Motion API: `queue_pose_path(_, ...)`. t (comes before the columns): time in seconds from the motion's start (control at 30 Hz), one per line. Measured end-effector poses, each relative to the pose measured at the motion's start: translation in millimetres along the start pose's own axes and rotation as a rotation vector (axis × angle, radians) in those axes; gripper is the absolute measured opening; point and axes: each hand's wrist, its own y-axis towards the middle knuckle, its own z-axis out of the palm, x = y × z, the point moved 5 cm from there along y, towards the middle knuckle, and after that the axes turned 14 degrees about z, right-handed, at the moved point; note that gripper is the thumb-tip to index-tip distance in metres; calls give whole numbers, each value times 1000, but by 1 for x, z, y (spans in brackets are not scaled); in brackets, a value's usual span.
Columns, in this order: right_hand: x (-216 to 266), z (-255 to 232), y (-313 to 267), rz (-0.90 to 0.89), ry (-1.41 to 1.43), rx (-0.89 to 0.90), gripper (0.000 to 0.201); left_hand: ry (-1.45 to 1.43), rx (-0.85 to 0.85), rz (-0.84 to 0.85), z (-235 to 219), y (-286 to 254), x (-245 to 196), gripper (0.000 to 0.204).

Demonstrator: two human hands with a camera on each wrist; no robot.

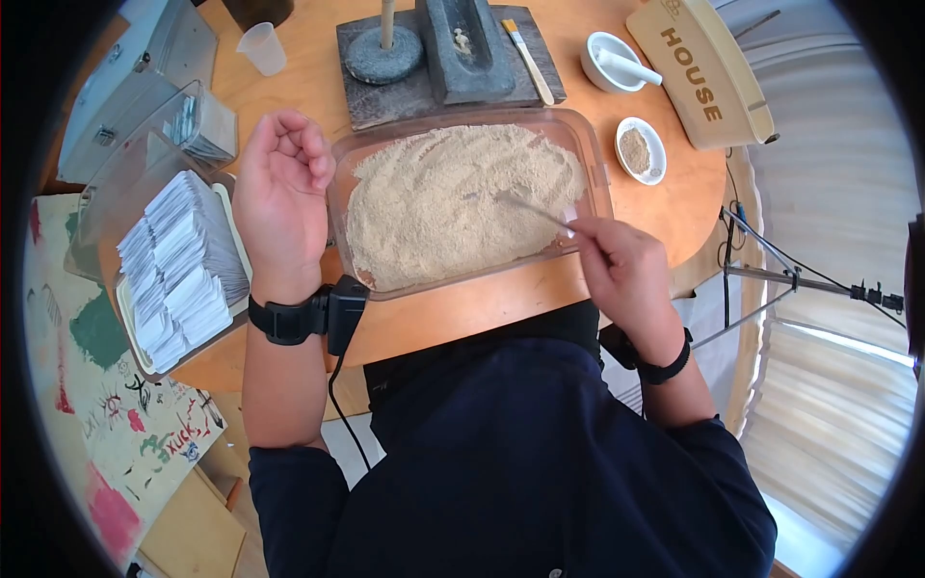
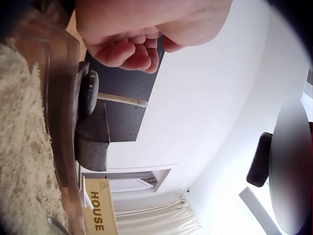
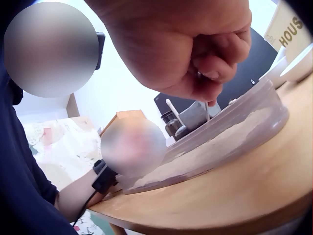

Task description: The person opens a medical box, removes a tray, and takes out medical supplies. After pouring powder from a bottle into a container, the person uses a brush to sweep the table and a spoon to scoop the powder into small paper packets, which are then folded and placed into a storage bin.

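A shallow clear plastic tub [image 1: 599, 188] filled with pale beige powder [image 1: 453, 217] sits on the table before me. My right hand [image 1: 626, 275] pinches the handle of a slim metal spoon [image 1: 541, 212] between thumb and fingers. Its tip rests in the powder, right of the middle. Beside the tub's left wall is my left hand [image 1: 284, 193], palm turned up with loosely curled fingers and nothing in them. In the left wrist view, the left hand [image 2: 146, 29] hangs above the tub's edge.
Behind the tub, a dark board [image 1: 371, 111] bears a stone grinding trough [image 1: 467, 67], a round stone [image 1: 385, 60] with a stick, and a brush [image 1: 528, 60]. To the right are a mortar [image 1: 599, 72], a powder dish [image 1: 658, 144] and a HOUSE box [image 1: 699, 72]. Packed white paper slips [image 1: 193, 255] stand left.
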Motion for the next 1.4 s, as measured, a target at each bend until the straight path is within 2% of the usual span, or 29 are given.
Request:
queue_pose_path(0.13, 7, 5, -4, -85, 8, 79, 10, -7, -11, -3, -1, 0, 0, 28)
queue_pose_path(0.2, -3, 2, 2, 30, -55, -33, 11, -21, -2, -4, -3, 0, -1, 28)
queue_pose_path(0.33, -2, -3, -2, 45, 6, -12, 13, -6, -8, -11, -1, -1, -1, 28)
queue_pose_path(0.4, 1, 3, -6, -40, -20, 82, 13, 7, -13, -11, 1, -1, 0, 28)
queue_pose_path(0.43, 1, 2, -6, -41, -19, 80, 13, -2, -13, -8, 1, 0, -1, 28)
queue_pose_path(0.5, -8, -4, -4, 74, 4, -20, 11, -4, -12, 3, 0, 0, -3, 27)
queue_pose_path(0.6, -10, -6, -9, 14, -3, -13, 9, 0, 9, 5, 0, 1, -1, 27)
queue_pose_path(0.83, -18, -12, -13, 26, 22, -47, 10, -6, -15, 5, -1, 1, 0, 27)
queue_pose_path(0.93, -5, -7, -11, 0, 77, 0, 11, 0, -33, 5, -5, 1, 0, 27)
queue_pose_path(1.0, 14, 3, -9, -170, 136, 53, 12, 3, -27, 4, -4, 1, 0, 28)
queue_pose_path(1.17, 38, 28, 3, -234, 87, 187, 10, -1, -18, 7, -3, 0, 0, 28)
queue_pose_path(1.23, 37, 31, 15, -232, 48, 76, 10, 4, -29, 11, -1, 0, -1, 28)
queue_pose_path(1.27, 37, 33, 20, -237, 48, 82, 10, 9, -29, 8, -1, -1, -1, 28)
queue_pose_path(1.33, 34, 29, 29, -164, -13, -44, 9, 13, -36, 6, 0, -1, -1, 28)
queue_pose_path(1.4, 37, 27, 31, -156, 1, -40, 9, 21, -31, -3, 2, -1, -1, 27)
